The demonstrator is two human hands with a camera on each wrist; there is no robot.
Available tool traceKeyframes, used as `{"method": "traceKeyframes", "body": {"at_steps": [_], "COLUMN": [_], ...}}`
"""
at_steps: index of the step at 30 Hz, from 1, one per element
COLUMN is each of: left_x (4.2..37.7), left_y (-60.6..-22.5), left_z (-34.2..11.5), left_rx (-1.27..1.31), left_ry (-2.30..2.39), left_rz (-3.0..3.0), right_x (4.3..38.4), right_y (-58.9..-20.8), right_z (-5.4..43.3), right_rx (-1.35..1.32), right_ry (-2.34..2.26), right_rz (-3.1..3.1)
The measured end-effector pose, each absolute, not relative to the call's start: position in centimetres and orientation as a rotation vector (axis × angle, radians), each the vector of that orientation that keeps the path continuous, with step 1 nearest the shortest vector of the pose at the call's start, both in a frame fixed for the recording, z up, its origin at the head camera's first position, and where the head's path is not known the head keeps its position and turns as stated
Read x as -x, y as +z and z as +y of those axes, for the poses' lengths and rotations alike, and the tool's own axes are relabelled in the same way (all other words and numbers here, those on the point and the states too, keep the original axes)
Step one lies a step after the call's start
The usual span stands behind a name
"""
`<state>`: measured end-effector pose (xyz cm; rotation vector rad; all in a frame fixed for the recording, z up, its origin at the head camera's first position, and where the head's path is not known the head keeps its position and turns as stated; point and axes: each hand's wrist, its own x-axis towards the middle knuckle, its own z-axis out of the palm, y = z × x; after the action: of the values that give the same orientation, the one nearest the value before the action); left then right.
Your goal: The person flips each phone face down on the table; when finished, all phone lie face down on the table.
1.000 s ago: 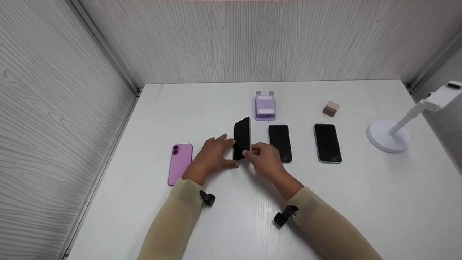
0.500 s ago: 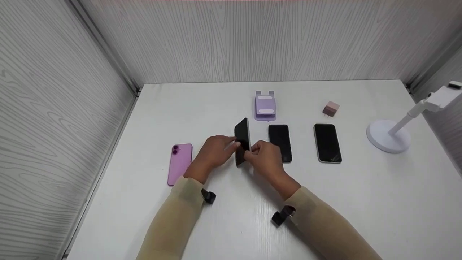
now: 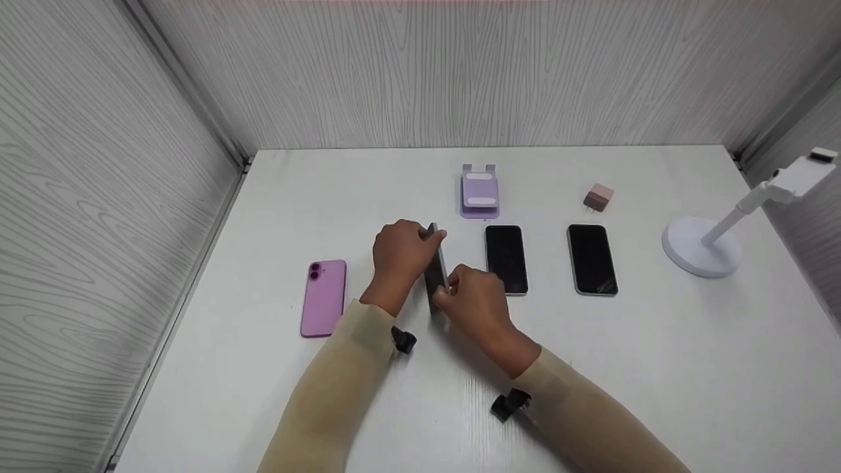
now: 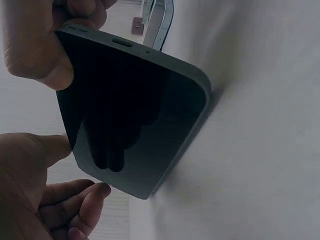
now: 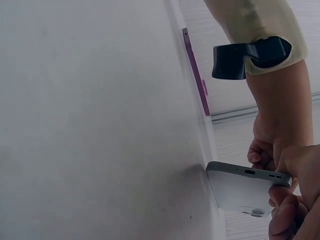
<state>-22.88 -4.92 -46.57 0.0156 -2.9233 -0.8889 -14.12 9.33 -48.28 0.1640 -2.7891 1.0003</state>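
Observation:
A smartphone (image 3: pixel 432 279) stands on its long edge on the white table, between both hands. Its dark screen (image 4: pixel 130 105) faces left; the pale back (image 5: pixel 237 190) with camera lenses shows in the right wrist view. My left hand (image 3: pixel 402 253) grips the far end, thumb at the upper edge and fingers curled at the end. Near the charging-port end, my right hand (image 3: pixel 476 302) pinches the upper corner between thumb and curled fingers. Left of the hands a pink phone (image 3: pixel 324 299) lies face down.
Two more phones lie screen up to the right, a nearer one (image 3: pixel 506 259) and a farther one (image 3: pixel 592 259). Behind are a purple folding phone stand (image 3: pixel 479 190) and a pink charger plug (image 3: pixel 598 198). A white stand with a round base (image 3: pixel 702 246) is at the far right.
My left hand has moved from the phone's left face to its far end. The phone has turned more edge-on, and its near end has come closer to me. My right hand kept its pinch.

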Motion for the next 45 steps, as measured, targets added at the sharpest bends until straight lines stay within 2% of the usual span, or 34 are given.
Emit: {"method": "traceKeyframes", "body": {"at_steps": [16, 24, 37, 45], "left_x": [22.7, 21.6, 21.4, 21.8], "left_y": [-45.9, -46.7, -48.6, -49.3], "left_z": [-5.5, -7.5, -9.5, -9.6], "left_rx": [-0.119, -0.259, -0.442, -0.408], "left_ry": [-0.772, -1.098, -1.450, -1.568], "left_rz": [-2.906, -2.850, -2.832, -2.797], "right_x": [13.5, 13.0, 13.4, 13.3], "right_y": [-48.1, -49.0, -49.9, -50.5], "right_z": [8.3, 7.9, 8.5, 9.0], "right_rx": [-0.340, -0.360, -0.354, -0.351], "right_ry": [0.937, 1.018, 0.858, 0.935], "right_rz": [-2.814, -2.923, -3.093, -3.072]}}
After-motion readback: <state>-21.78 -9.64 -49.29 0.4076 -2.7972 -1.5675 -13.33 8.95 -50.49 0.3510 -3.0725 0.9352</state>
